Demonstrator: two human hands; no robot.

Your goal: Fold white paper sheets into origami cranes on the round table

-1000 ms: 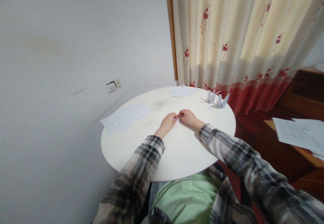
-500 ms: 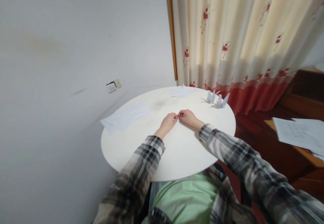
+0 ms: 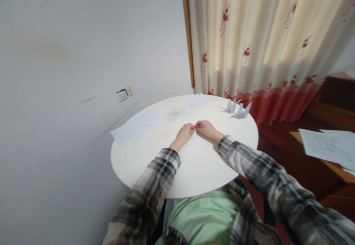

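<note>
Above the middle of the round white table [image 3: 191, 174], my left hand [image 3: 185, 133] and my right hand [image 3: 206, 128] meet at the fingertips. Both are closed in a pinch on a small folded piece of paper [image 3: 195, 128]. Fingers hide most of that piece, so its shape cannot be made out. Two folded paper cranes [image 3: 231, 106] [image 3: 244, 111] stand beyond my right hand, near the table's far right edge.
Loose white sheets [image 3: 138, 126] lie at the table's left edge. More paper [image 3: 198, 100] rests at the back, with a small folded bit on it. A wall stands at left, a curtain [image 3: 249, 45] behind. Papers [image 3: 327, 145] cover a wooden surface at right.
My right hand's knuckles have dipped very slightly. Both hands keep their pinch at the same spot, and the paper on the table has not moved.
</note>
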